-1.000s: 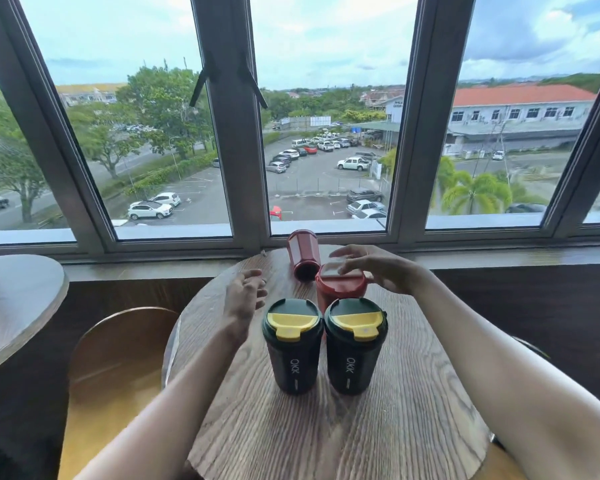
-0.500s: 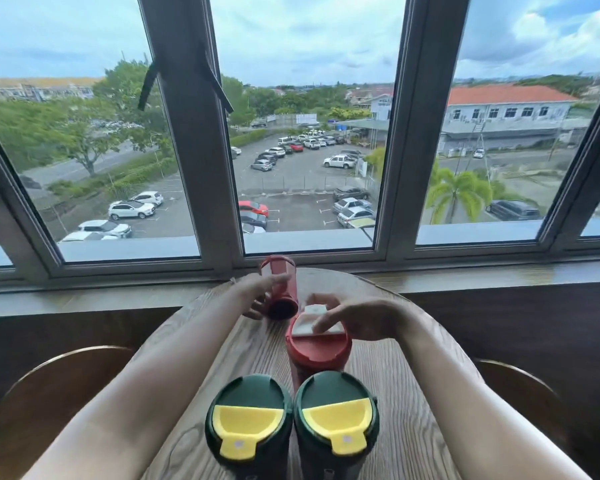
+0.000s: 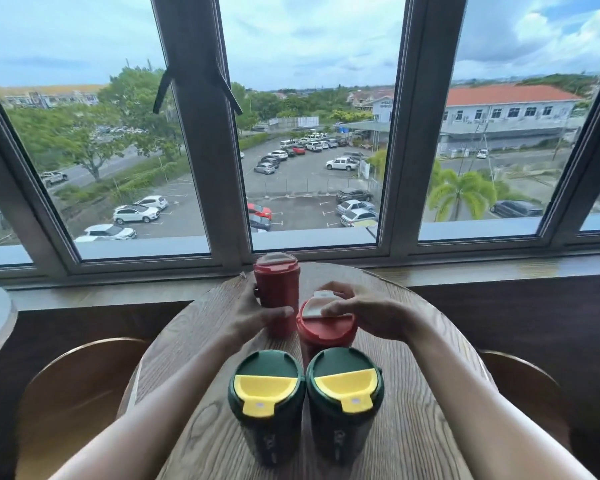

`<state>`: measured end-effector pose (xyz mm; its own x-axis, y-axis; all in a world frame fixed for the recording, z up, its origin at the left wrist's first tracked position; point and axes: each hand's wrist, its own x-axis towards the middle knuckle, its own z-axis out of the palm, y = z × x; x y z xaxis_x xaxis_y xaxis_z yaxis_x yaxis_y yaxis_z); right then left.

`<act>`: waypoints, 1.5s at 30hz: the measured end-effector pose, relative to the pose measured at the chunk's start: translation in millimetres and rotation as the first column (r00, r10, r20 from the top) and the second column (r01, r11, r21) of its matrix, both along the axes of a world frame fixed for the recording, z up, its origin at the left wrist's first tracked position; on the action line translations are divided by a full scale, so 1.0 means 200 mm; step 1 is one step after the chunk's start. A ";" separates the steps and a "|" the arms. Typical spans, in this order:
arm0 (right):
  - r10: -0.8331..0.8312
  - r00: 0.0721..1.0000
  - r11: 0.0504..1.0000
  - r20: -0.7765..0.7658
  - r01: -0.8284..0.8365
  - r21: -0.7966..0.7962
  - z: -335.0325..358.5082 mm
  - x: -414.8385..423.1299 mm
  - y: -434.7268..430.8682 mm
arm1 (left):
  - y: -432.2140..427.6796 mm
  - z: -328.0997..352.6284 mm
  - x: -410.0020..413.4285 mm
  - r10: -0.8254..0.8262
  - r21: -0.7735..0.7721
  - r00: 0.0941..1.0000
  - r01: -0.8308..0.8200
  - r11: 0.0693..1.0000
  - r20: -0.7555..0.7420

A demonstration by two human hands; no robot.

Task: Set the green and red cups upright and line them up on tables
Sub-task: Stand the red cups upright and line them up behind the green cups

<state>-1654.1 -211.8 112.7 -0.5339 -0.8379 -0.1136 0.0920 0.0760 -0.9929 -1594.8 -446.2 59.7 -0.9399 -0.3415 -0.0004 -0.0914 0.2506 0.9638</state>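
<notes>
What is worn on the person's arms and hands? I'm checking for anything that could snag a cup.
Nothing shows: the left hand and right hand are bare, with no gloves, rings, watch or bracelets visible. Both forearms are bare too, with no sleeves in view.

I have one view only, from the camera on my head, looking forward and down over my own forearms. My hands, left (image 3: 257, 318) and right (image 3: 364, 315), sit mid-frame, close below the lens. The round wooden surface (image 3: 413, 341) beneath them fills the lower centre. Beyond my hands the window frame (image 3: 201, 168) crosses the upper half, the wide lens bending its outer bars.
</notes>
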 end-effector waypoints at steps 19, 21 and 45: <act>-0.175 0.970 0.985 -0.169 0.175 -0.016 -0.04 0.06 0.06 | -0.02 0.24 0.04 -0.172 0.168 0.983 0.158 0.973 0.068; -0.121 0.979 0.992 -0.166 0.125 0.012 -0.04 0.07 0.07 | -0.01 0.24 0.05 -0.114 0.203 0.993 0.105 0.973 0.036; -0.199 0.948 0.966 -0.248 0.231 0.111 0.03 0.18 0.08 | 0.10 0.28 0.47 -0.194 0.211 0.981 0.189 0.959 0.005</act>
